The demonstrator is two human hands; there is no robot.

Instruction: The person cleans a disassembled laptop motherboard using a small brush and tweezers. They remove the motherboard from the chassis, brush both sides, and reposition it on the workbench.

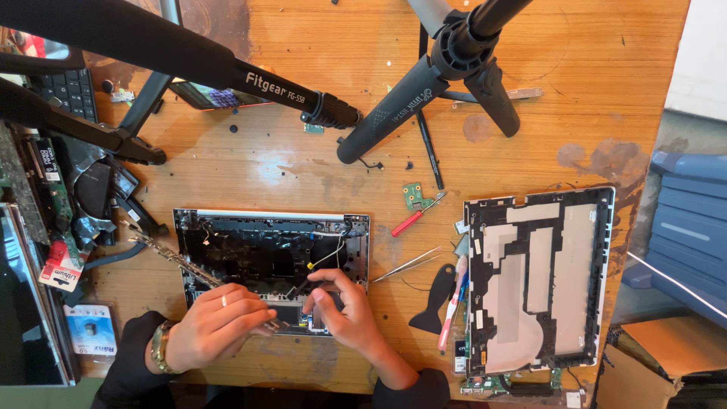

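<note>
At the far left of the wooden table (530,45) lies a heap of loose laptop parts (68,197), with a dark screen panel (26,303) at the edge; we leave these alone. Our left hand (216,322) rests over the near edge of the opened laptop base (273,257), its fingers closed together around a long thin metal strip (170,257) that runs up and to the left across the base's corner; how firmly they pinch it we cannot tell. Our right hand (344,310) sits just beside it on the near right part of the base, thumb and forefinger drawn together at a small part by the black cable with the yellow tip (314,265); whether they actually clamp it is hidden. To do this well, we judge the left hand should hold the strip steady and low while the right works in small, gentle pulls, keeping clear of the cable. Further right lie tweezers (405,265), a red-handled screwdriver (413,220), a small green circuit board (413,195) and a black pry tool (435,299); beyond them, the removed bottom cover (541,280) lies inside up, well apart from both hands.
</note>
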